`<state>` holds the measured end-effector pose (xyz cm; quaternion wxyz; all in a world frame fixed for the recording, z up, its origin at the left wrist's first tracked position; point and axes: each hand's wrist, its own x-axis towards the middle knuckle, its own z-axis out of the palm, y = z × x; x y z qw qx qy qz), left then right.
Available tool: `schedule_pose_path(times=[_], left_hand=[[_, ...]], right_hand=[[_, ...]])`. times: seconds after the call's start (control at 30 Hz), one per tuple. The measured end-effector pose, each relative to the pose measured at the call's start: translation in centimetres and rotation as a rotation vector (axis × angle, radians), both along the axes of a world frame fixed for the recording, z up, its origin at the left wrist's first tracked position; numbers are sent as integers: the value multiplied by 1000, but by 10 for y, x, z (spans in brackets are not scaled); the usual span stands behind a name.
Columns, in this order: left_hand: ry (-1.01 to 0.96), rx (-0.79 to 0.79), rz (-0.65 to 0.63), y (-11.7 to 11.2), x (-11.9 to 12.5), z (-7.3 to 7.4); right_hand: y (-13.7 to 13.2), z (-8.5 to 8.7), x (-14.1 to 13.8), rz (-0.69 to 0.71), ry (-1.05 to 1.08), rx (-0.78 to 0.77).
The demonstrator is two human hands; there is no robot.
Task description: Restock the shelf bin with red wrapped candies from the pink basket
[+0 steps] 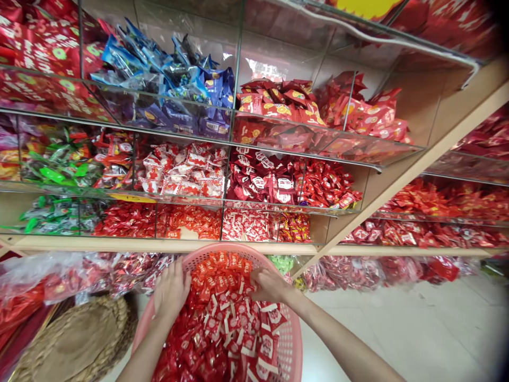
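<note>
A round pink plastic basket [296, 339] with a perforated wall is heaped with small wrapped candies. Orange-red packets [218, 273] lie at its far side, red-and-white ones [234, 318] in the middle, and dark red ones [186, 345] toward the near left. My left hand [172, 289] is on the basket's left rim, gripping it with the fingers turned inward. Inside the right rim, my right hand [270, 286] touches the candies with its fingers curled closed. Whatever those fingers may hold is hidden.
Ahead stands a wooden shelf unit [270, 247] with clear-walled compartments full of bagged and wrapped sweets. Plastic bags of candy [345, 273] lie beneath it. A woven straw basket [79, 339] sits at the lower left. Pale floor tiles [397, 323] show on the right.
</note>
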<state>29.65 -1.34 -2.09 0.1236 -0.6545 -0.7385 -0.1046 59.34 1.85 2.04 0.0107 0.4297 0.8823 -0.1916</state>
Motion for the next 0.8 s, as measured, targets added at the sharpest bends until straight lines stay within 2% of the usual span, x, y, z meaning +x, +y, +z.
schedule_pose_path(times=[0.23,0.37,0.43,0.57,0.63,0.8], left_hand=[[-12,-12,3,0,1,3],[-51,-7,2,0,2,4],[-72,-2,-2,0,2,3],[-73,4,-7,1,0,1],[-62,7,-11,1,0,1],[-40,18,-17,1,-1,0]], right_hand=[[-4,10,-4,35,-12,-127],[12,22,-4,-36,54,-78],[31,29,-6,-124,67,-20],[81,35,-18,-534,-30,98],[103,34,-25,-683,-93,105],[130,23,-39,-787,-161,39]])
